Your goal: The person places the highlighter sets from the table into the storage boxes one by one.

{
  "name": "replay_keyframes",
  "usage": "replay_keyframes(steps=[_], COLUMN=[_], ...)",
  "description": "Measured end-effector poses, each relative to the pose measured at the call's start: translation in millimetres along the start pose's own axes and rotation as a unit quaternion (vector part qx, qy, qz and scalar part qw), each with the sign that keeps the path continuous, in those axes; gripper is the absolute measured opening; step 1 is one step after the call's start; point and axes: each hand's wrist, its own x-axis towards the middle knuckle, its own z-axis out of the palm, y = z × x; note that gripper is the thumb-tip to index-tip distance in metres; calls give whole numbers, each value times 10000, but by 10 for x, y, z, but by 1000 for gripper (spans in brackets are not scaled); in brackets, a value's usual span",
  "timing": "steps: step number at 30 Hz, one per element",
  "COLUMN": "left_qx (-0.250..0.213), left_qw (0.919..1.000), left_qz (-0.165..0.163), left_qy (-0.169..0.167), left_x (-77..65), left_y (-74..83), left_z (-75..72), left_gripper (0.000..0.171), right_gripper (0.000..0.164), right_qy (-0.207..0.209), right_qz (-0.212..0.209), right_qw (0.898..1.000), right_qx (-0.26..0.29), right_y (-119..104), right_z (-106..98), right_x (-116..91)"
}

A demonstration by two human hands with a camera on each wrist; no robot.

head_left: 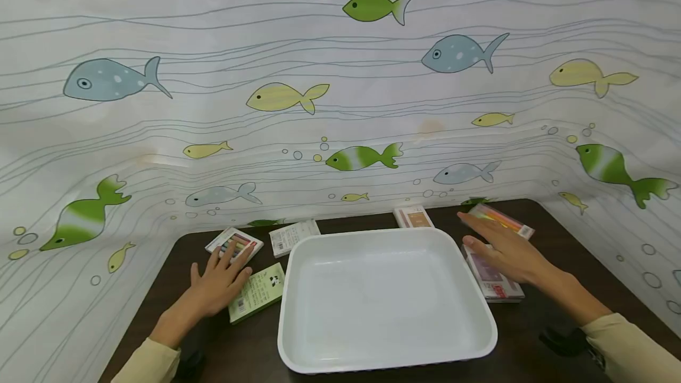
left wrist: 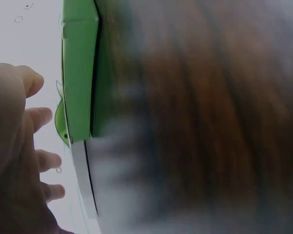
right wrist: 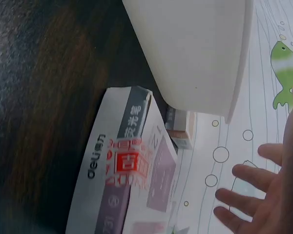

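My left hand (head_left: 217,281) is nearest to a green box (head_left: 260,293) with a panda picture, its fingers spread and overlapping a white pack (head_left: 253,247) of coloured sticks behind it. The left wrist view shows that hand (left wrist: 19,151) with relaxed fingers beside the box's green side (left wrist: 79,83). On the other side, my right hand (head_left: 502,250) reaches over a white and purple box (head_left: 492,282) marked "deli". Its fingers (right wrist: 241,202) appear extended in the right wrist view, holding nothing. Beyond it lies a clear pack (head_left: 512,223) of bright coloured pens, partly hidden by the hand.
A large white tray (head_left: 385,365) stands on the dark table (head_left: 245,350) between the hands. Behind it lie a white box (head_left: 289,236) and another box (head_left: 414,216) with an orange-brown panel. Fish-patterned cloth (head_left: 319,129) surrounds the table at the back and sides.
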Motion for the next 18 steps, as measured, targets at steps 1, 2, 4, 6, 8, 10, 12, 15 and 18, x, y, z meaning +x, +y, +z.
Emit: replay_keyframes(steps=[1, 2, 4, 6, 8, 10, 12, 15, 18], left_qx=[0, 2, 12, 0, 13, 32, 33, -18, -202], left_qw=[10000, 10000, 10000, 10000, 9999, 9999, 9998, 9999, 9997], left_qz=[-20, -38, -43, -8, 10, 13, -20, -87, -62], left_qy=[-13, -18, 1, 70, 128, 169, 169, 109, 79], left_x=[-10, -19, -26, -30, -33, -38, -50, -71, -80], left_y=[-15, -27, -46, -53, -58, -69, -84, -122, -167], left_z=[-3, -6, -18, -33, -46, -59, -72, -82, -95], left_gripper=[64, 64, 64, 64, 63, 63, 63, 63, 63], right_gripper=[64, 65, 65, 64, 64, 62, 60, 56, 53], right_qy=[-23, -32, -13, 15, 45, 50, 52, 76, 115], right_qz=[-2, -18, -81, -151, -219, -250, -276, -304, -254], right_qw=[10000, 9999, 9994, 9987, 9980, 9972, 9960, 9929, 9900], right_qx=[91, 169, 337, 496, 594, 699, 851, 1143, 1382], right_y=[-6, -12, -15, -24, -40, -53, -67, -78, -94], right_z=[4, 6, 18, 26, 36, 55, 77, 111, 137], right_x=[6, 12, 29, 42, 58, 73, 84, 95, 106])
